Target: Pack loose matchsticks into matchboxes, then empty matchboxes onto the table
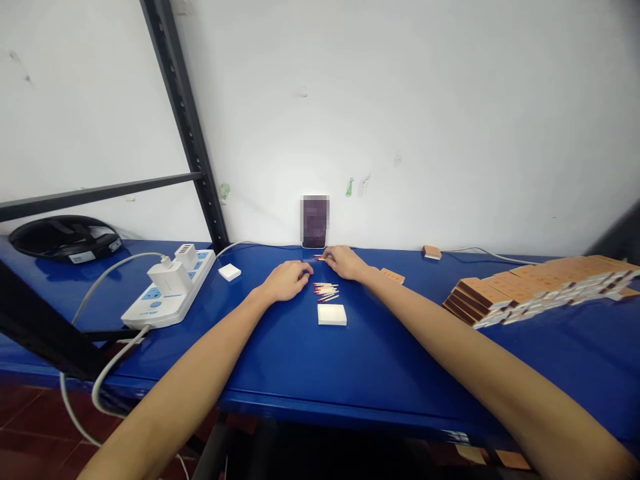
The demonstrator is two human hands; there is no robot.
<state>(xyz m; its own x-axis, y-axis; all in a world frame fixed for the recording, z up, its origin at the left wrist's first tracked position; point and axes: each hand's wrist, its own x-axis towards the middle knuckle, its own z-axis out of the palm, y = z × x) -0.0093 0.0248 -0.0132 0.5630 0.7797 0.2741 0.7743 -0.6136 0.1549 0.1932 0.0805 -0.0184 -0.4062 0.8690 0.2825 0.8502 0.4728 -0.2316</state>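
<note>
- Near the center of the frame, the person's right hand [341,262] reaches over the blue tabletop [390,387], its fingers bent and drawn close together at a few red-tipped matches [319,258]; whether they grip one cannot be told at this size.
- Left of center, the left hand [289,280] rests palm down on the tabletop, its fingers loosely curled and slightly apart, with nothing seen between them.
- Just right of the left hand, in the middle of the frame, lies a loose pile of matches [326,291], most with their red heads toward the left.
- Directly below the pile, a small white box [332,315] lies on the tabletop.
- Above the hands, a device with a dark, pixelated screen [315,221] stands upright against the white wall [450,120].
- Left of the left hand lies a white square piece [230,272]; farther left sits a white power strip [170,293] with adapters plugged in.
- Behind the right forearm, an orange card-like piece [393,275] shows in part.
- Toward the right edge, orange-topped boxes [500,293] stand in stacked rows, and a single small orange box [431,252] lies near the wall.
- At the far left, a black headset-like object [65,239] rests beyond a black metal frame [187,113].
</note>
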